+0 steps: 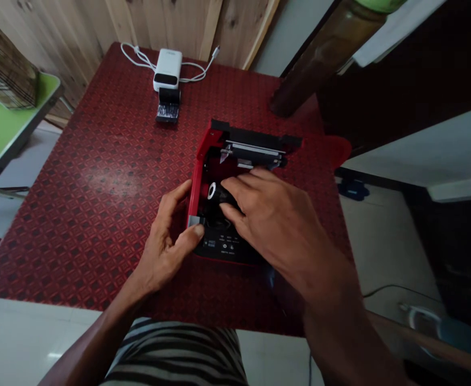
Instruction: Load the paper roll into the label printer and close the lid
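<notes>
Head-worn view, looking forward and down onto the printer (197, 182)

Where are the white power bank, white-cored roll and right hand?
White power bank (167, 69): head view, on its top face.
White-cored roll (212, 190): head view, on the white core.
Right hand (278, 225): head view, on its back.

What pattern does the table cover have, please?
Red and black diamonds on the table cover, in the head view.

Glossy red plastic is being shown on the printer casing (198, 179), matt black plastic on its flap (255, 132), smooth metal on its bar (254, 148).
</notes>
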Motion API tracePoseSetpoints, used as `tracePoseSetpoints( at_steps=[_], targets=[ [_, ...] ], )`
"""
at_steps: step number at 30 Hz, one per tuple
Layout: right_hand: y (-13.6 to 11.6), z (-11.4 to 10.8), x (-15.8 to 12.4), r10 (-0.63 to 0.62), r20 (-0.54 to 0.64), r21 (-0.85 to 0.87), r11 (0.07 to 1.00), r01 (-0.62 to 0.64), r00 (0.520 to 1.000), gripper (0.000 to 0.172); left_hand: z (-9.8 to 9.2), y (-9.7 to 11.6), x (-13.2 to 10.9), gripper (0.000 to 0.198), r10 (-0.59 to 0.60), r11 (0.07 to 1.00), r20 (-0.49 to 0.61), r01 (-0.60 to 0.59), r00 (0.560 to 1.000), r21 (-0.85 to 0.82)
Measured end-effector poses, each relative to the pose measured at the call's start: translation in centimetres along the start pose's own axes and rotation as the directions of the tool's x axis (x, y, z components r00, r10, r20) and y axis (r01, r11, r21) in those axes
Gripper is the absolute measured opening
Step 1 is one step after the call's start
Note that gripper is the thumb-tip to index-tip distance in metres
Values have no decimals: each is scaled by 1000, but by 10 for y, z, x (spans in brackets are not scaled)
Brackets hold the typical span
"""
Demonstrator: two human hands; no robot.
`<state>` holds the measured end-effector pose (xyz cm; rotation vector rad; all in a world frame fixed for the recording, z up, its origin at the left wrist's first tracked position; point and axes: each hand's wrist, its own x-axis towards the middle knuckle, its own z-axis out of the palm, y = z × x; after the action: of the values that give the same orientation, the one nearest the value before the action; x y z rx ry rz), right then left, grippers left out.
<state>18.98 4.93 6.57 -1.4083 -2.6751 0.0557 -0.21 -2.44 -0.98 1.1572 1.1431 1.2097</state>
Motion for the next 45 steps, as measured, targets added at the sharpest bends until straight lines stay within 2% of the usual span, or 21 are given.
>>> tracePoseSetpoints(
  at_steps=[4,7,9,11,12,14,15,16,19,22,26,32,34,36,38,39,41,43,45],
  targets=[
    [-6,-15,-22,12,-171,-30,999,-17,985,17,-1,0,-1,70,8,1000,1,-8,1000,5],
    [2,-29,-42,74,-310,106,993,-43,948,13,-2,0,-2,68,-1,1000,6,1,1000,6],
    [15,-31,-55,204,-384,237,964,-117,901,14,-3,0,-3,67,-7,1000,9,7,1000,3],
    [34,-19,-66,410,-441,405,885,-230,799,20,-3,-1,-4,67,4,1000,11,-4,1000,-2],
    [45,-9,-70,527,-455,504,817,-281,718,24,-2,-2,-4,66,10,1000,10,-10,1000,-4],
    [64,18,-73,678,-467,673,689,-269,568,31,-2,-2,-4,65,9,1000,5,-9,1000,-4],
    [72,33,-74,722,-441,711,643,-284,532,32,-1,-2,-4,64,3,1000,1,-3,1000,-6],
    [78,46,-73,744,-421,726,619,-298,519,34,-1,-1,-4,64,-4,1000,-3,4,1000,-9],
    [84,78,-66,772,-337,755,563,-336,539,35,0,1,-3,62,-5,1000,-12,5,1000,-13],
    [80,92,-59,751,-254,748,552,-369,609,33,0,2,-2,60,2,1000,-10,-2,1000,7],
    [76,96,-54,691,-204,714,590,-377,694,27,-1,2,-2,59,0,1000,-23,0,1000,23],
    [80,96,-53,650,-163,683,617,-391,742,25,-2,0,0,60,9,999,-18,-8,1000,33],
    [81,92,-61,648,-145,690,608,-393,748,33,-3,-1,-1,61,12,999,-27,-11,1000,33],
    [80,84,-77,664,-142,692,597,-406,734,41,-2,0,-1,61,3,999,-36,-2,999,33],
    [76,72,-101,680,-124,676,591,-441,722,40,-1,2,-2,60,-14,999,-36,15,999,33],
    [73,67,-113,676,-95,661,592,-461,731,35,0,3,-2,60,-20,999,-37,21,999,31],
    [63,58,-136,621,0,651,595,-472,784,28,0,3,-3,60,-23,999,-42,24,999,30],
    [51,56,-149,555,56,679,588,-439,830,32,0,3,-3,60,-21,999,-52,23,998,40],
    [38,62,-151,519,37,719,580,-383,854,39,0,2,-3,60,-12,999,-60,15,998,50]
  ],
)
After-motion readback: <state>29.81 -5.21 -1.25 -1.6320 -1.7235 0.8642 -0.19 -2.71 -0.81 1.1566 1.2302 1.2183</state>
